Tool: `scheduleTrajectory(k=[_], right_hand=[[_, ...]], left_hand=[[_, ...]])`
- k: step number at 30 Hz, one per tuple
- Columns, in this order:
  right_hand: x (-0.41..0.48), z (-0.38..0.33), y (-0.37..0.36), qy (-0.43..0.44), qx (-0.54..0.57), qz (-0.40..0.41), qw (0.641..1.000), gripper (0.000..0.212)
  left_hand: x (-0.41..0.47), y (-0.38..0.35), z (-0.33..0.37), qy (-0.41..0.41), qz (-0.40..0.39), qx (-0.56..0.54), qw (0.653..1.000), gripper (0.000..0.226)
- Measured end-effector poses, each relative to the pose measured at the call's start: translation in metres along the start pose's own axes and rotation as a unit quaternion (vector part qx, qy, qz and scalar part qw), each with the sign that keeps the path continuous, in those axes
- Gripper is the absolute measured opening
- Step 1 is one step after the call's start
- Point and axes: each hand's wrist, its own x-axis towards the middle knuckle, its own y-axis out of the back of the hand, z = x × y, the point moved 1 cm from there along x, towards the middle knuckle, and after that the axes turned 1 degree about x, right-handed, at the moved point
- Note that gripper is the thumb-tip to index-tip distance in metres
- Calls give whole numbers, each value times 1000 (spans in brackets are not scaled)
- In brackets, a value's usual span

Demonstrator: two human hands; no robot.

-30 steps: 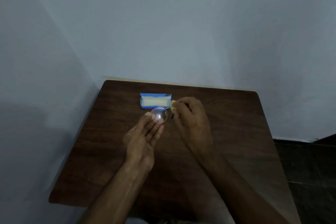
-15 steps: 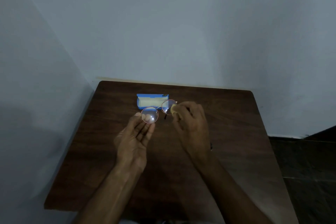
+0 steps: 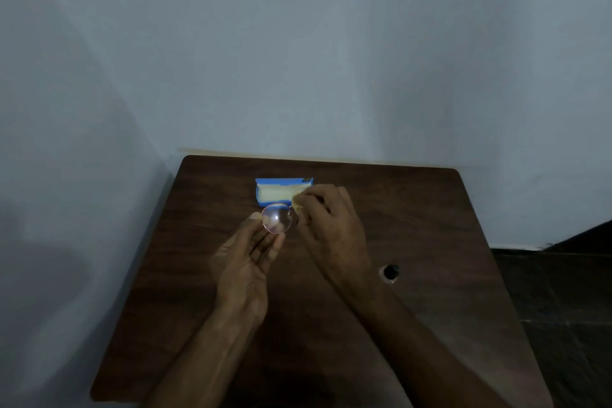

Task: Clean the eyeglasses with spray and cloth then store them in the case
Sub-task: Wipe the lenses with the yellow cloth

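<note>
Round-lensed eyeglasses (image 3: 277,218) with a thin pinkish frame are held above the dark wooden table (image 3: 430,225). My left hand (image 3: 248,258) grips them at the left lens, fingers under the rim. My right hand (image 3: 326,225) pinches a small yellow cloth (image 3: 297,203) against the right lens, which the hand and cloth hide. Behind the hands lies the open blue case (image 3: 281,190) with a pale yellow lining. No spray bottle shows.
A small dark round object (image 3: 390,272) lies on the table just right of my right forearm. The table stands in a corner, with blue-grey walls at the back and left. Dark floor tiles (image 3: 563,291) lie to the right.
The right lens, visible half a second ago, is now covered by my right hand and the cloth. The glasses sit slightly nearer to me, and the small dark object has come into sight.
</note>
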Motion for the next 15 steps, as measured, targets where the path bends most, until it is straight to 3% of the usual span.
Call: scheduleTrajectory(k=[5,9,13,15], right_hand=[[14,-3,1,-78,-15,25,997,18],[10,-30,-12,-26,-7,-4,1000,20],[22,-33,-11,-82,-10,32,996,23],[23,-40,-15,-69,-18,27,997,23]], left_hand=[[5,8,18,-1,-19,14,1000,24],[10,14,33,12,-19,5,1000,17],[12,16,43,18,-31,-5,999,15],[14,17,46,14,-32,-14,999,17]])
